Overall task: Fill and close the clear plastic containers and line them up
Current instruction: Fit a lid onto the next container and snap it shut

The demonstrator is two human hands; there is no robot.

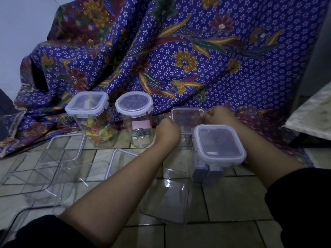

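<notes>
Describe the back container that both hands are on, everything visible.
The container is clear plastic, square with rounded corners, upright, at the right end of the back row beside the round-lidded jar. A clear lid with a pale rim lies on top; whether its clasps are locked I cannot tell, nor what is inside. The left hand grips its left edge, the right hand pinches its right edge. The nearer lidded container hides its lower right part.
</notes>
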